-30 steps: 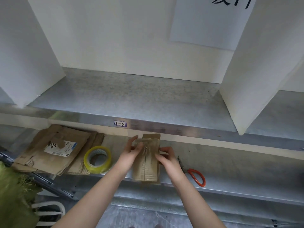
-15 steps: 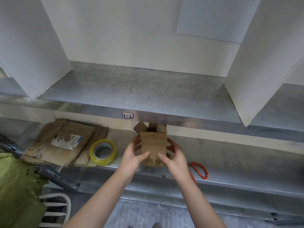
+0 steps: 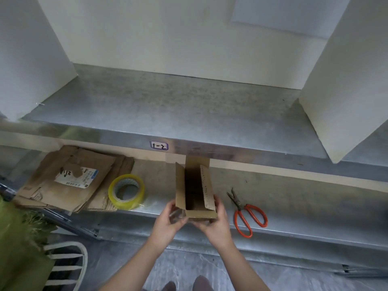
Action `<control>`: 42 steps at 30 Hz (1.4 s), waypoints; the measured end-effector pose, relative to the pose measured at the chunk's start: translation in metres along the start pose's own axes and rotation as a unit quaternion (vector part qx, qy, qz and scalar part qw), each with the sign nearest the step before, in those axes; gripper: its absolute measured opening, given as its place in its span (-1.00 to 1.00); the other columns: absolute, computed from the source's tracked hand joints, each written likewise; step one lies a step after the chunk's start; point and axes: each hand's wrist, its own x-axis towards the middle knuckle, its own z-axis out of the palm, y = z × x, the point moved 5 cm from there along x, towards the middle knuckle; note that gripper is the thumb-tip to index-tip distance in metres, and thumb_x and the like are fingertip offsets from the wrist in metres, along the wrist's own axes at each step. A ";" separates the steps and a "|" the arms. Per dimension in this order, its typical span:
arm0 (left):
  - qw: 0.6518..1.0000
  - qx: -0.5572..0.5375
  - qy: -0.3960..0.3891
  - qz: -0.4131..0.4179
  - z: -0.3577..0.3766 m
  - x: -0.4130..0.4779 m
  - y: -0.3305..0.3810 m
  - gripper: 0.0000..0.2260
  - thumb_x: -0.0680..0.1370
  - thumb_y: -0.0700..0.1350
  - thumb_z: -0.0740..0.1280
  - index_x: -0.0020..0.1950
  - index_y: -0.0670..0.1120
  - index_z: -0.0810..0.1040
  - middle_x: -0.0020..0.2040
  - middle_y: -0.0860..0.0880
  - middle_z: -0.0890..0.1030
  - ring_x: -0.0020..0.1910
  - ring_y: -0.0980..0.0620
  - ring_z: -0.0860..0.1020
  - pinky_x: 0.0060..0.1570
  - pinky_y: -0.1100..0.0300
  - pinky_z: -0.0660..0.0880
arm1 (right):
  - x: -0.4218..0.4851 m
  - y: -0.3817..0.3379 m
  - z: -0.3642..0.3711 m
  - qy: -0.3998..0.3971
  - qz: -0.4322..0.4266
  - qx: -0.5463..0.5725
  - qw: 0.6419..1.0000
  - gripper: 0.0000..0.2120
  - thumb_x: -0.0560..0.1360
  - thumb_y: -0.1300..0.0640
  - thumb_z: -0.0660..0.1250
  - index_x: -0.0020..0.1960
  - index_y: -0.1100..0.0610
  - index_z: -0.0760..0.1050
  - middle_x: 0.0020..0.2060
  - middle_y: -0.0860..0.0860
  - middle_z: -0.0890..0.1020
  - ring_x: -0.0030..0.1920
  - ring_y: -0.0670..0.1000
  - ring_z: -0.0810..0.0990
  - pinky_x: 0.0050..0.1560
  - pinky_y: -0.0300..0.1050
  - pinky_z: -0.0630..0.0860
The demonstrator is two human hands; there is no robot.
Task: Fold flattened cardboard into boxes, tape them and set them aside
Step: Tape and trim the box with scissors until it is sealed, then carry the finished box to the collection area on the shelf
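Observation:
A small brown cardboard box point(image 3: 206, 185) is held upright over the front of the lower metal shelf point(image 3: 294, 206), its top flaps standing open and its dark inside showing. My left hand point(image 3: 170, 221) grips its lower left corner and my right hand point(image 3: 216, 223) grips its lower right side; both cover the bottom. A stack of flattened cardboard point(image 3: 69, 179) with a white label lies at the left of the shelf. A roll of yellowish clear tape point(image 3: 126, 191) leans against that stack.
Orange-handled scissors point(image 3: 246, 213) lie on the shelf right of the box. An upper metal shelf point(image 3: 168, 114) overhangs, with white panels point(image 3: 346, 85) at both sides. A green sack point(image 3: 19, 244) and a white chair back point(image 3: 67, 263) stand at lower left.
The box has been turned from lying flat with its seam up to standing with its open flaps upward. Both hands have shifted down to its base.

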 end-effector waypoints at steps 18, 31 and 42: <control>0.674 0.664 -0.059 0.318 -0.043 0.015 0.067 -0.50 0.47 0.14 0.33 0.37 -0.01 0.42 0.30 -0.05 0.53 0.30 -0.12 0.48 0.26 -0.01 0.42 | -0.040 -0.023 -0.068 0.114 -0.035 -0.017 0.993 -0.29 0.43 0.21 0.48 0.44 -0.15 0.26 0.29 -0.17 0.47 0.31 -0.10 0.45 0.26 -0.06 0.50; 0.679 0.621 -0.094 0.382 0.182 -0.060 0.094 -0.50 0.49 0.18 0.14 0.36 0.01 0.44 0.30 0.01 0.52 0.27 -0.05 0.50 0.28 0.06 0.40 | -0.153 0.041 -0.273 0.172 -0.011 0.003 0.985 -0.32 0.40 0.17 0.52 0.39 -0.19 0.32 0.25 -0.23 0.51 0.28 -0.15 0.48 0.25 0.07 0.51; 0.679 0.603 -0.132 0.397 0.386 -0.094 0.101 -0.42 0.40 0.12 0.42 0.38 -0.01 0.43 0.29 -0.04 0.53 0.25 -0.09 0.51 0.24 0.00 0.43 | -0.195 0.115 -0.461 0.193 0.022 -0.025 0.981 -0.27 0.36 0.16 0.55 0.39 -0.23 0.31 0.25 -0.25 0.51 0.27 -0.13 0.49 0.24 0.08 0.52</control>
